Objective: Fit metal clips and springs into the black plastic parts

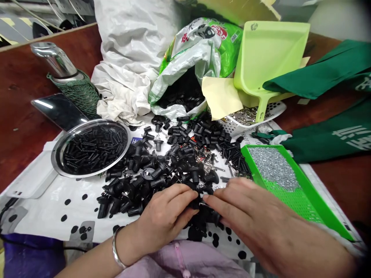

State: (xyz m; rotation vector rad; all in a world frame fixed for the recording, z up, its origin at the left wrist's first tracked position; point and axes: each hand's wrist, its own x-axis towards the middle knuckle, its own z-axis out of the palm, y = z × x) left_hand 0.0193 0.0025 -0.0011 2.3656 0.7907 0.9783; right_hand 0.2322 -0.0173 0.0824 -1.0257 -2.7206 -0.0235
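Observation:
My left hand, with a silver bangle at the wrist, is closed on a small black plastic part near the table's front edge. Just to its right, my right hand has its fingertips together at a thin metal piece beside that part; the fingers hide most of it. A heap of black plastic fittings spreads in front of both hands. Short black tubes lie behind the heap, and black ribbed screws lie to its right.
A steel bowl of black ribbed pieces is at the left, near a phone and a flask. A green tray of small metal pieces is at the right. Behind stand an open bag and a green dustpan.

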